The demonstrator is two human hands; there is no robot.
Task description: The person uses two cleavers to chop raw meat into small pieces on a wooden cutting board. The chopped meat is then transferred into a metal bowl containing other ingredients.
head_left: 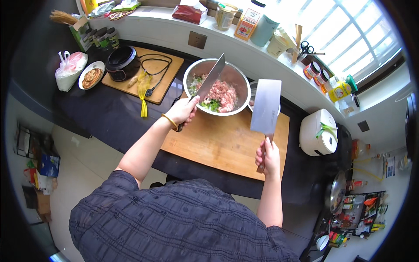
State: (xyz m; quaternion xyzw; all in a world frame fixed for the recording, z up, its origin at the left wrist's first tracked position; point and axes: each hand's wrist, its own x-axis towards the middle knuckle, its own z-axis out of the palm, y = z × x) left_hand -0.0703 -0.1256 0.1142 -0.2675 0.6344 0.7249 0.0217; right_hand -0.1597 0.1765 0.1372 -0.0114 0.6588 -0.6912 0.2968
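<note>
My left hand [182,110] is closed round the dark handle of a kitchen knife [211,78], its blade slanting up over the left part of a steel bowl [245,77]. In that bowl lie pink minced meat [223,94] and chopped green onion [211,105]. The brown wooden handle of a cleaver [266,105] is gripped by my right hand [269,156], and its broad blade stands upright above the cutting board [218,142]. Behind the cleaver, a smaller bowl [252,86] is partly hidden. Both blades are apart from the board.
On the left, a second board [167,74] carries a black electric pot [122,63], a cord and a yellow bag [143,89]. Beside it are a plate of flatbreads [101,65] and a white bag [70,72]. A white rice cooker [317,136] stands right. Jars line the windowsill.
</note>
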